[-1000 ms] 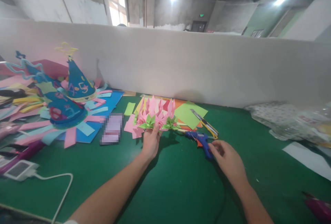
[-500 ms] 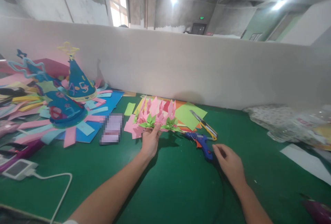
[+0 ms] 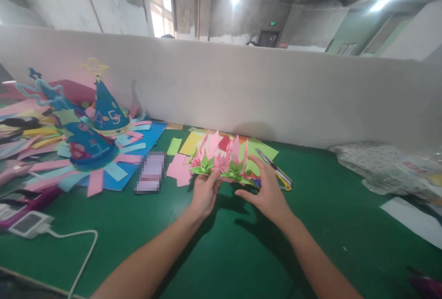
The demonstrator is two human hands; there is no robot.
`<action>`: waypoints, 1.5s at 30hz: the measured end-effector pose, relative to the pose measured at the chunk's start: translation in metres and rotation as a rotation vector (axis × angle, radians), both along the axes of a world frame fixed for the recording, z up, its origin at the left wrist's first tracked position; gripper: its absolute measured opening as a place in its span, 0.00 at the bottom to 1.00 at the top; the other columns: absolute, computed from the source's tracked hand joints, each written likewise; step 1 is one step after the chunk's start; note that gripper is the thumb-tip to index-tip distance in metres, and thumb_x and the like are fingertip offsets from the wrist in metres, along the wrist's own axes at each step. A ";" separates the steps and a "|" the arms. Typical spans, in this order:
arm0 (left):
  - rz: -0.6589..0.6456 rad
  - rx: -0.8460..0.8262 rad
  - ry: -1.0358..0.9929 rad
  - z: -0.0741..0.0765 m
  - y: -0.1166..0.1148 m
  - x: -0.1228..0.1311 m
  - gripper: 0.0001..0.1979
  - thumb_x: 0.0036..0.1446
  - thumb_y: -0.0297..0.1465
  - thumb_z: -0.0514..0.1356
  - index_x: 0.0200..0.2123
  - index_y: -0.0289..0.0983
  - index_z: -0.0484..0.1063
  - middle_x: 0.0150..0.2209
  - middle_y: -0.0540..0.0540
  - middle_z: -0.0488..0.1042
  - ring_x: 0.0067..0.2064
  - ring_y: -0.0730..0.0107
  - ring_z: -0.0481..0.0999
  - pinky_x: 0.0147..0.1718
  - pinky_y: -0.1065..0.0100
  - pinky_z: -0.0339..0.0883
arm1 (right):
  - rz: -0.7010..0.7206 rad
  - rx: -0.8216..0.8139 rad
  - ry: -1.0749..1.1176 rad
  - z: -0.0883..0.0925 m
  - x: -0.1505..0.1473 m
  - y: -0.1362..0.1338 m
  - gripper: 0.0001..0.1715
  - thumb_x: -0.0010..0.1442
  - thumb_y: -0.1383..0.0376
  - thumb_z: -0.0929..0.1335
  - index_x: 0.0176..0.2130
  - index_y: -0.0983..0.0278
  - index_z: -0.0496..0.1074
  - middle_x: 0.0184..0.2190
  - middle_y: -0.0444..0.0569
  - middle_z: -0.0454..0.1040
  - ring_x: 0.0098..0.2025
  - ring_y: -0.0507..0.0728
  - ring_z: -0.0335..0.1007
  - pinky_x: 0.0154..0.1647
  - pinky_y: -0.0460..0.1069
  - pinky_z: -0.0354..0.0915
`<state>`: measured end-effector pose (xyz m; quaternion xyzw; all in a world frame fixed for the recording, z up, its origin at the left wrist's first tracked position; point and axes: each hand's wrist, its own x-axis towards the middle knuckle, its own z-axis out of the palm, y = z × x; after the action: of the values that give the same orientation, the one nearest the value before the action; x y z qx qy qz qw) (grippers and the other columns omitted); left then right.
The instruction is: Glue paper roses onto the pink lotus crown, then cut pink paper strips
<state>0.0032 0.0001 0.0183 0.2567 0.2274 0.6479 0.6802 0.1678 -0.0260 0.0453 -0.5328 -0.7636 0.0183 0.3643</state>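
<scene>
A folded paper flower piece [image 3: 221,156], pink petals over green leaves, is held just above the green table [image 3: 224,243]. My left hand [image 3: 204,193] grips its left end from below, thumb on top. My right hand [image 3: 267,193] has its fingers around the right end of the same piece, thumb underneath. A yellow utility knife [image 3: 276,170] lies just beyond my right hand. Loose coloured paper sheets [image 3: 193,144] lie under and behind the flower piece.
Two blue party hats [image 3: 100,124] sit on pink and blue paper strips at the left. A charger with a white cable [image 3: 51,232] lies at the near left. Crumpled plastic bags [image 3: 386,167] and white paper [image 3: 410,216] are at the right. A grey partition [image 3: 241,91] backs the table.
My right hand left the blue glue gun and moved left and up onto the right end of the flower piece. The glue gun is now hidden behind that hand.
</scene>
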 end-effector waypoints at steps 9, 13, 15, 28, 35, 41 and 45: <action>-0.034 0.051 0.011 0.008 -0.001 0.005 0.14 0.46 0.34 0.68 0.36 0.33 0.75 0.38 0.43 0.79 0.41 0.65 0.78 0.44 0.66 0.70 | 0.072 0.131 -0.153 0.013 -0.018 0.016 0.41 0.54 0.61 0.68 0.61 0.61 0.47 0.54 0.58 0.65 0.57 0.65 0.60 0.58 0.64 0.46; -0.019 0.051 -0.004 0.011 0.001 0.006 0.14 0.45 0.33 0.68 0.36 0.35 0.75 0.39 0.44 0.79 0.41 0.67 0.78 0.44 0.67 0.70 | 0.094 0.105 -0.133 0.020 -0.019 0.016 0.39 0.54 0.62 0.68 0.60 0.60 0.50 0.48 0.53 0.71 0.50 0.61 0.66 0.60 0.62 0.43; -0.016 0.047 -0.006 0.012 0.001 0.006 0.14 0.45 0.33 0.69 0.37 0.35 0.75 0.40 0.45 0.79 0.41 0.68 0.78 0.44 0.68 0.70 | 0.101 0.101 -0.126 0.022 -0.019 0.015 0.36 0.54 0.62 0.69 0.59 0.60 0.52 0.45 0.51 0.72 0.47 0.60 0.68 0.59 0.61 0.43; -0.009 0.059 -0.047 0.014 0.002 -0.001 0.12 0.47 0.31 0.68 0.36 0.34 0.74 0.37 0.47 0.78 0.38 0.73 0.78 0.42 0.73 0.70 | 0.172 0.109 -0.187 0.038 -0.028 0.014 0.17 0.57 0.65 0.68 0.47 0.58 0.62 0.45 0.48 0.71 0.48 0.59 0.65 0.49 0.54 0.48; -0.015 0.151 -0.116 0.003 0.006 -0.004 0.23 0.42 0.44 0.68 0.40 0.37 0.72 0.43 0.46 0.77 0.48 0.65 0.74 0.51 0.65 0.66 | 0.186 0.182 -0.271 0.045 -0.031 0.039 0.18 0.58 0.64 0.68 0.48 0.58 0.62 0.47 0.51 0.69 0.50 0.61 0.62 0.48 0.55 0.51; 0.134 -0.015 0.168 -0.019 0.016 -0.009 0.20 0.49 0.42 0.64 0.39 0.33 0.72 0.42 0.40 0.76 0.47 0.61 0.75 0.52 0.58 0.63 | 0.288 0.262 -0.276 0.064 -0.052 0.096 0.22 0.56 0.61 0.69 0.49 0.61 0.62 0.47 0.52 0.68 0.50 0.62 0.62 0.47 0.53 0.56; 0.311 0.046 0.658 -0.019 0.043 -0.028 0.10 0.51 0.29 0.59 0.39 0.35 0.72 0.43 0.43 0.75 0.47 0.63 0.73 0.49 0.61 0.64 | 0.314 0.304 -0.218 0.074 -0.077 0.136 0.22 0.56 0.62 0.69 0.49 0.62 0.62 0.46 0.53 0.68 0.50 0.63 0.61 0.48 0.54 0.57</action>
<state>-0.0245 0.0427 -0.0012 0.4291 0.4558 0.6311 0.4581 0.0905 0.1098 0.1195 -0.3453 -0.8660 -0.0979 0.3482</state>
